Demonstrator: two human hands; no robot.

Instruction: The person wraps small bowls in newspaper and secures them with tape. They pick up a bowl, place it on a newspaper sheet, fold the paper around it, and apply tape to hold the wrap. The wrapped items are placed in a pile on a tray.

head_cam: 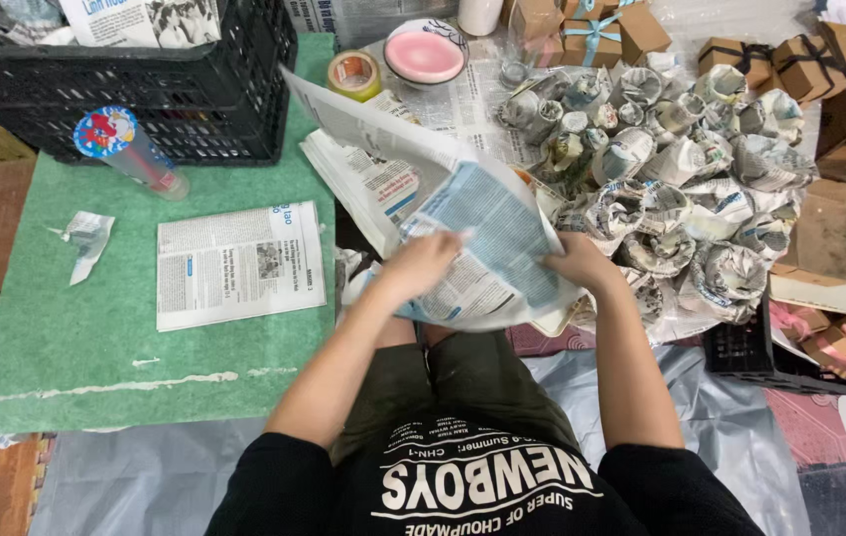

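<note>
I sit on the floor with both hands on a sheet of newspaper (487, 233) over my lap. My left hand (421, 263) presses and grips the sheet's left side. My right hand (580, 260) grips its right edge, and what the sheet wraps is hidden. A long flap of the paper rises toward the upper left. Just beyond my right hand lies a heap of several newspaper-wrapped bundles (676, 169).
A green mat (95, 328) at left carries a folded newspaper piece (239, 263), a paper scrap (85, 241) and a tube with a colourful cap (130, 149). A black crate (145, 89), tape roll (354, 73), pink-lined bowl (426, 52) and brown gift boxes (591, 30) lie behind.
</note>
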